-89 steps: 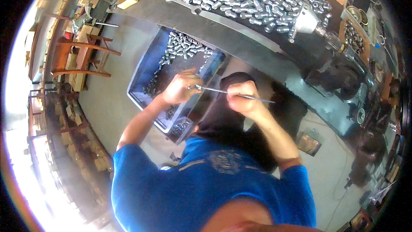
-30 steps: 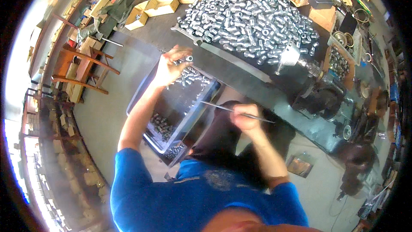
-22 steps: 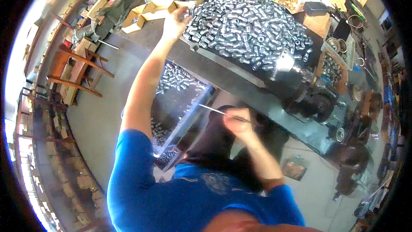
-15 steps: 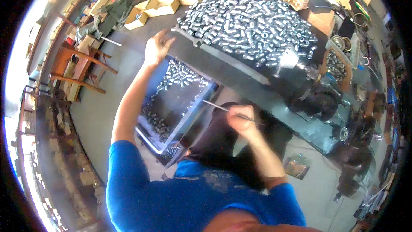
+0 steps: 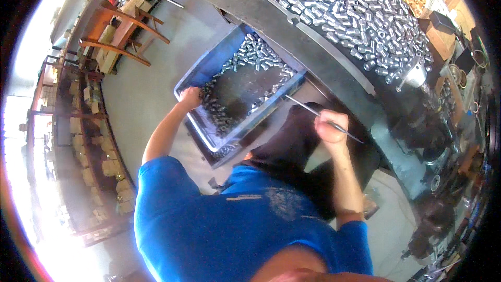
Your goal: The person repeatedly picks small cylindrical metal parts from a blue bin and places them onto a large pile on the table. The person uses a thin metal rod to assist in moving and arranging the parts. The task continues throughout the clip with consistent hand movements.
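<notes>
My left hand is at the left side of a blue plastic bin, just inside its rim. Its fingers curl down at the dark metal fittings along that wall; what they grip, if anything, is hidden. Shinier silver fittings lie toward the bin's far end, around a bare patch of its floor. To the right of the bin, above my lap, my right hand is closed around a thin metal rod. The rod's far tip points at the bin's right rim.
A dark workbench carries a big heap of silver fittings, an open-ended wrench and a long flat metal bar. Dark machinery stands at the right. A wooden stool is on the floor at left, near shelves.
My left hand has moved from the bench edge near the wrench down into the bin's left side. The right hand still holds the rod. The whole view has shifted.
</notes>
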### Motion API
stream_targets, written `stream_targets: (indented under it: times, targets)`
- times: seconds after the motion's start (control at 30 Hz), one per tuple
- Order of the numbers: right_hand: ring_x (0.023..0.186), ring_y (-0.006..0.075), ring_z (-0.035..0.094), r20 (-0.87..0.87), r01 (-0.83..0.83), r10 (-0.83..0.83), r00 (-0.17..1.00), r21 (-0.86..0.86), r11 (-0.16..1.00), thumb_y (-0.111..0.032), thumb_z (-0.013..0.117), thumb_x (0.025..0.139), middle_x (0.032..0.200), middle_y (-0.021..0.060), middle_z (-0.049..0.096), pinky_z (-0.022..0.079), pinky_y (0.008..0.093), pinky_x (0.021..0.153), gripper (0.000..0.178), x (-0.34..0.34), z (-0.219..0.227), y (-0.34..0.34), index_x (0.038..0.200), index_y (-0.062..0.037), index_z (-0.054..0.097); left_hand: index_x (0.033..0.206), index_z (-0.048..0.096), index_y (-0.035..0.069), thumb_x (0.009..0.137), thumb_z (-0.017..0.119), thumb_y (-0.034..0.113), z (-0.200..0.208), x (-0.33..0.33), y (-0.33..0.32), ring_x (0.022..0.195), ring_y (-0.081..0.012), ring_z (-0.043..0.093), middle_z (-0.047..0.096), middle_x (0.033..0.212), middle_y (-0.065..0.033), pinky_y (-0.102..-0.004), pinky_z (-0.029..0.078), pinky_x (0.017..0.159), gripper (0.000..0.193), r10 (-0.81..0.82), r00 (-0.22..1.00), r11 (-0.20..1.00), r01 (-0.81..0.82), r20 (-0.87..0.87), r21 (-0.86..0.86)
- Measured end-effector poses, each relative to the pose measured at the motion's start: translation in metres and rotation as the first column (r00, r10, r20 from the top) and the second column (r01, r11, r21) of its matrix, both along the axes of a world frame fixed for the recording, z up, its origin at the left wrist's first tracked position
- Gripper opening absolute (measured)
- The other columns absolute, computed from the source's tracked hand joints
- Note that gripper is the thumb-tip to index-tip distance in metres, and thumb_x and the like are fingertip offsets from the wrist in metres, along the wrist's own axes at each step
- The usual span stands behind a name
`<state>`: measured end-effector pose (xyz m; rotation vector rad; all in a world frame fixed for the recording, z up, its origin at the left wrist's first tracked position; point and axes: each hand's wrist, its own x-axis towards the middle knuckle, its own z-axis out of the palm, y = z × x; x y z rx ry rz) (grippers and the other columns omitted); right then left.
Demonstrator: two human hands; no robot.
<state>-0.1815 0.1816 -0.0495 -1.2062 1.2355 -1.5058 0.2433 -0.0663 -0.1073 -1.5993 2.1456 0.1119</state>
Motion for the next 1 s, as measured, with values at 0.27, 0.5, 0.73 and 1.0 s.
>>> stream_targets:
  times: [0.27,0.5,0.73,1.0]
  targets:
    - [0.054,0.0116,0.045,0.072,-0.054,0.053,0.996,0.003,0.999,-0.006,0.057,0.062,0.057,0.0054,0.049,0.035,0.0266,0.051,0.013,-0.001,-0.002,-0.001,0.058,0.0002,0.046,0.099,0.062,0.009,0.069,0.070,0.023,-0.055,0.009,-0.013,0.096,-0.0341,0.064,0.067,0.100,-0.0166,-0.0459,0.051,0.082,0.034,0.095,0.995,0.990,-0.091,0.029,-0.109]
    - [0.054,0.0114,0.044,0.124,-0.037,0.031,0.992,0.045,0.998,-0.009,0.059,0.062,0.057,0.0047,0.048,0.033,0.0274,0.050,0.016,-0.004,-0.003,0.003,0.057,-0.0003,0.047,0.111,0.058,0.008,0.071,0.066,0.022,-0.047,-0.024,-0.012,0.103,-0.0331,0.063,0.066,0.105,-0.0164,-0.0444,0.051,0.087,0.044,0.226,0.974,0.973,-0.224,0.029,-0.058]
    - [0.052,0.0109,0.044,0.023,0.030,-0.031,0.999,0.038,0.999,-0.009,0.059,0.062,0.054,0.0044,0.046,0.033,0.0273,0.050,0.015,-0.002,-0.005,0.001,0.059,0.0005,0.049,0.101,0.067,0.010,0.066,0.070,0.025,-0.046,-0.025,-0.014,0.100,-0.0323,0.064,0.067,0.105,-0.0163,-0.0431,0.052,0.085,0.038,0.315,0.949,0.945,-0.313,0.002,-0.095]
    - [0.052,0.0083,0.040,-0.051,0.021,-0.016,0.999,0.101,0.995,-0.009,0.060,0.063,0.052,0.0022,0.040,0.032,0.0267,0.049,0.015,-0.002,0.010,0.003,0.058,-0.0017,0.048,0.095,0.067,0.006,0.069,0.071,0.026,-0.064,-0.015,-0.017,0.093,-0.0277,0.067,0.068,0.101,-0.0173,-0.0411,0.054,0.077,0.033,0.335,0.937,0.917,-0.349,-0.103,-0.193]
